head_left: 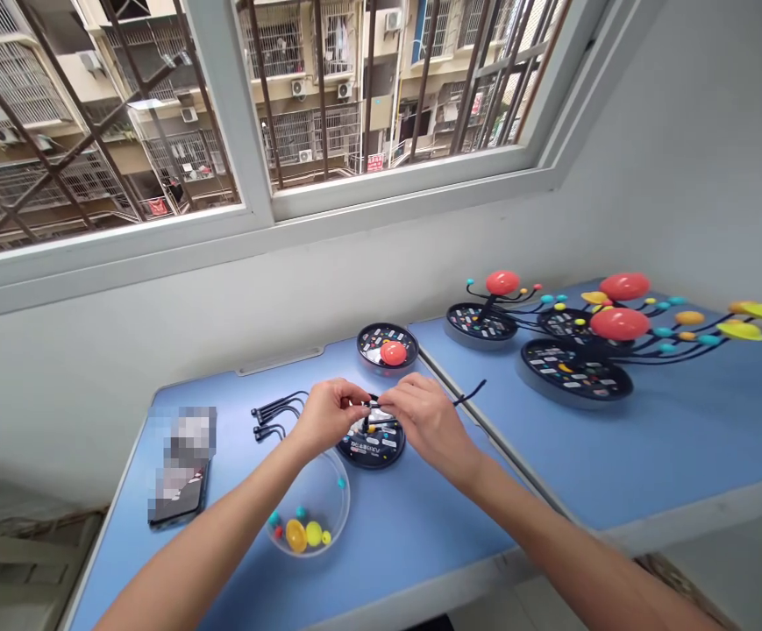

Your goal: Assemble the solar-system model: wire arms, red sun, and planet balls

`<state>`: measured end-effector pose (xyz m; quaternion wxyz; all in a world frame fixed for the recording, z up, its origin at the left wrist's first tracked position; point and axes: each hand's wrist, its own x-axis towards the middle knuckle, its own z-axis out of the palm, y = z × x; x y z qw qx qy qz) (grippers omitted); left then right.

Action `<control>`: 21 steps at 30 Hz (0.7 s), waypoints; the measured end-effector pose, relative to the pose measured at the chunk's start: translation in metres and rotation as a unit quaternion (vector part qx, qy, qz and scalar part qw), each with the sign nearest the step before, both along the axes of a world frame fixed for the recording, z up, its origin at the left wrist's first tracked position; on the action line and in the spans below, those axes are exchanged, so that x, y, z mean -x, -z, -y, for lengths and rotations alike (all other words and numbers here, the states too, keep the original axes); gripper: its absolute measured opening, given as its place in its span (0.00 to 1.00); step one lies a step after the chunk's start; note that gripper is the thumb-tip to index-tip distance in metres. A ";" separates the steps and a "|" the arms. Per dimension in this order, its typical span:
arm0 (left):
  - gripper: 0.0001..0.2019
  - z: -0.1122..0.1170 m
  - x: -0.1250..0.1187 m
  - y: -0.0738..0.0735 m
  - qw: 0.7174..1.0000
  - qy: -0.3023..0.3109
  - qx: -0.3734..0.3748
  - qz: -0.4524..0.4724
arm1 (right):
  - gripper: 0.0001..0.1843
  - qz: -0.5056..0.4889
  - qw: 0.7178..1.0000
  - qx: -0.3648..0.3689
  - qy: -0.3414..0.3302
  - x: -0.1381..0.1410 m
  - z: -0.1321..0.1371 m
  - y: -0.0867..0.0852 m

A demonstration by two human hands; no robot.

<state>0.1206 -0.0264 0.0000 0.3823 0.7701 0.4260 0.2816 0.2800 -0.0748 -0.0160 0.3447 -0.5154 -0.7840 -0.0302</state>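
On black base [388, 452], tiny white lettering [365, 445]

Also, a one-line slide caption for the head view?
Both hands handle a black rod above a round printed base, beside a clear container of coloured balls.

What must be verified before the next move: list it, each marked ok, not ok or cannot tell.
1. Grip: left hand and right hand pinch a black rod between them. Ok.
2. Rod's inner end fitted: fingers cover it. Cannot tell.
3. Dark round base lying on the blue table beneath the hands. Ok.
4. Red ball on that base: it sits on the round dish behind. Not ok.
5. Small coloured balls contained: in the clear container. Ok.
6. Other black rods within reach: beside the left hand. Ok.
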 end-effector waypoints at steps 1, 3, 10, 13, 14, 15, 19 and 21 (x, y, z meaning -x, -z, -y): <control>0.04 -0.001 0.000 0.000 1.000 -0.002 -0.016 -0.009 | 0.12 -0.003 1.000 0.002 0.001 0.000 -0.001 0.001; 0.04 -0.002 0.000 0.000 1.000 0.000 -0.026 -0.013 | 0.11 -0.003 1.000 0.002 0.004 0.001 -0.003 0.002; 0.06 -0.005 -0.002 0.001 0.999 0.009 -0.024 -0.032 | 0.09 0.010 1.000 0.006 0.001 -0.002 -0.006 0.004; 0.05 -0.006 -0.002 0.004 0.999 0.017 -0.019 -0.036 | 0.09 0.019 1.000 0.014 0.000 -0.003 -0.007 0.006; 0.05 -0.006 -0.002 0.004 0.999 0.016 -0.021 -0.038 | 0.09 0.023 1.000 0.015 0.001 -0.003 -0.007 0.007; 0.05 -0.007 -0.003 0.005 0.999 0.016 -0.028 -0.042 | 0.09 0.027 1.000 0.016 0.002 -0.003 -0.008 0.007; 0.06 -0.007 -0.004 0.005 0.996 0.019 -0.060 -0.070 | 0.11 0.048 0.999 0.024 0.006 -0.003 -0.011 0.006; 0.07 -0.007 -0.005 0.004 0.995 0.021 -0.063 -0.080 | 0.11 0.056 0.998 0.032 0.008 -0.003 -0.011 0.005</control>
